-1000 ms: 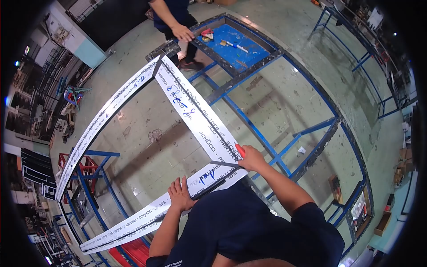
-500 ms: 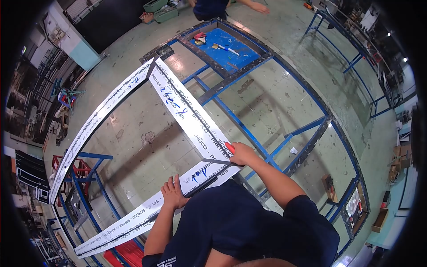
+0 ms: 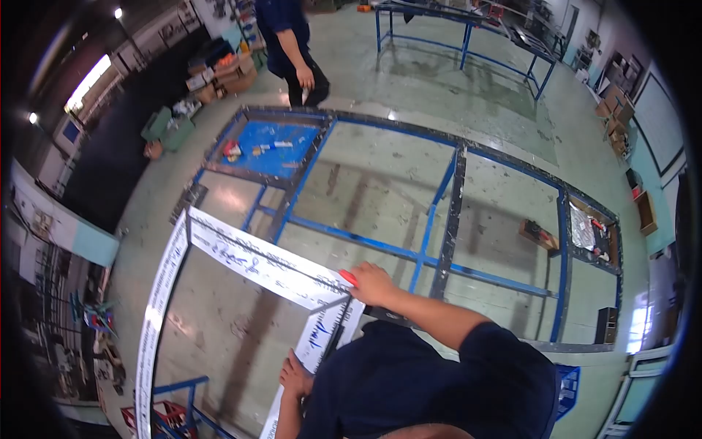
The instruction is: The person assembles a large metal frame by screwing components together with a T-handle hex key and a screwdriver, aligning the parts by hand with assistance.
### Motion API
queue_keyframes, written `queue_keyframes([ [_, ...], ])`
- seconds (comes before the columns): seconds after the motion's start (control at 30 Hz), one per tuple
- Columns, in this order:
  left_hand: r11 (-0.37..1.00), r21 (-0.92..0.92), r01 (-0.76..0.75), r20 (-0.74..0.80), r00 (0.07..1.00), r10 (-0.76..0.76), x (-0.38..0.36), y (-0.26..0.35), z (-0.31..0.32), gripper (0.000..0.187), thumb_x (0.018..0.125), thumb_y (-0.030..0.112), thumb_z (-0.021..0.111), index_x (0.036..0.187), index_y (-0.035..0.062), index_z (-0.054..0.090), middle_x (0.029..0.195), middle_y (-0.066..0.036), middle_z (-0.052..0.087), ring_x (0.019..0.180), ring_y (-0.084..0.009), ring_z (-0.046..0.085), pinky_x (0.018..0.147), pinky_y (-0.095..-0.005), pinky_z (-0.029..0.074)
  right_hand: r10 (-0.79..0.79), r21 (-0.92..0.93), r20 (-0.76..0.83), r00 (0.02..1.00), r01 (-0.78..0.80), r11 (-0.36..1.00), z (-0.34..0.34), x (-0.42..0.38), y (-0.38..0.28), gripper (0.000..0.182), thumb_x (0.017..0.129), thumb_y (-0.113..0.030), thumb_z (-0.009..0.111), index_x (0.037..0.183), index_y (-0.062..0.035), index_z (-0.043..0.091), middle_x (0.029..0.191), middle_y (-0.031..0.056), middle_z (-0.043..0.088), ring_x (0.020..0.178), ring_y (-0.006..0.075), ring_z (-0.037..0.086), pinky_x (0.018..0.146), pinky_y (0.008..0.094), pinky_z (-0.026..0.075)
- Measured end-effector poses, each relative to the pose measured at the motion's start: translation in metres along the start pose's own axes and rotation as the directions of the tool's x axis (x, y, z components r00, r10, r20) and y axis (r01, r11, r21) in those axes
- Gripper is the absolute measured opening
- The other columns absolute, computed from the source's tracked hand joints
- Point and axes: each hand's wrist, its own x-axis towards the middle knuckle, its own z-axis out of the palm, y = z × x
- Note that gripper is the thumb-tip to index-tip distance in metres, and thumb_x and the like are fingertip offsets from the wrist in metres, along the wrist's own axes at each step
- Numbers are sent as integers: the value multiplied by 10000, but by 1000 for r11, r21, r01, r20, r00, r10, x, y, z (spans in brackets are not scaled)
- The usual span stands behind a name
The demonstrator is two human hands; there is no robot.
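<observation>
A large frame (image 3: 256,262) wrapped in white printed film, with blue handwriting on it, lies across a blue and black metal work table (image 3: 365,241). My right hand (image 3: 373,284) is closed at the frame's near right corner, around a small red object (image 3: 348,277); only its end shows, so its kind is hidden. My left hand (image 3: 295,377) rests at the inner edge of the near rail, with its fingers stretched out. A dark strip (image 3: 335,338) lies along that rail, partly covered by my body.
A blue panel (image 3: 252,164) on the table bears a red item (image 3: 232,151) and a white-and-blue tube (image 3: 274,145). A co-worker (image 3: 285,44) stands beyond the table. Another blue table (image 3: 464,18) stands farther back. A tray (image 3: 585,228) with small items sits at the right end.
My view has swung right and upward, bringing more of the co-worker and the table's right end into sight. Both hands stay at the same parts of the frame.
</observation>
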Motion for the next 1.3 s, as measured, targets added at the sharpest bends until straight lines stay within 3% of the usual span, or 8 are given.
queue_keyframes([
  [0.57,951,12,-310,-11,951,310,-3,-7,-34,1479,527,532,988,1611,83,86,1461,-284,430,1356,-441,465,1127,-488,414,455,257,-116,883,-416,872,40,-271,1,316,896,-296,737,1101,-81,630,1192,161,545,1166,371,556,973,487,488],
  [0.7,919,-69,-389,-49,921,386,-7,-4,-38,1443,555,493,981,1612,57,101,1484,-299,415,1369,-445,458,1137,-488,411,220,32,-459,861,-231,972,55,-334,-14,352,935,-352,700,1074,-42,609,1174,188,552,1066,430,589,909,500,513],
  [0.77,937,-91,-338,-69,941,332,-7,-6,-37,1443,551,518,977,1619,56,124,1503,-318,405,1397,-453,434,1157,-493,390,567,370,-194,800,-476,798,62,-359,-23,334,930,-345,705,1075,-59,611,1141,188,550,1036,425,594,889,493,521],
  [0.9,949,-66,-309,-124,946,300,-3,-19,-29,1443,561,557,960,1628,56,128,1557,-335,348,1437,-445,402,1170,-489,381,349,125,-372,860,-326,937,62,-403,-32,332,928,-348,692,1101,-78,606,1095,184,573,987,398,635,838,501,536],
  [1.07,672,-426,-606,-141,778,612,13,-58,-20,851,848,323,828,1492,-47,412,1337,-283,584,1227,-362,593,1061,-441,465,422,191,-277,863,-381,905,80,-429,-34,342,931,-367,693,1083,-70,621,1104,178,586,1027,397,638,882,508,521],
  [1.17,845,-255,-469,-109,883,457,-16,-66,-30,693,908,328,769,1419,-57,502,1309,-264,598,1175,-351,605,1035,-436,478,391,171,-194,900,-361,917,76,-442,-30,346,935,-370,689,1090,-69,617,1119,180,585,1050,394,635,919,523,502],
  [1.23,853,329,-406,-662,545,515,-33,-75,-18,511,966,372,698,1222,-66,631,1139,-220,672,1030,-299,636,912,-426,508,407,167,-204,891,-378,911,74,-450,-22,356,936,-374,688,1112,-73,615,1133,176,582,1068,391,630,916,521,505],
  [1.3,864,69,-499,-614,661,430,-46,-69,-14,460,1001,375,646,1129,-68,640,1032,-197,674,948,-287,629,847,-428,496,418,166,-187,889,-390,906,69,-458,-15,361,938,-375,686,1126,-76,613,1140,173,582,1074,388,630,919,518,506],
])
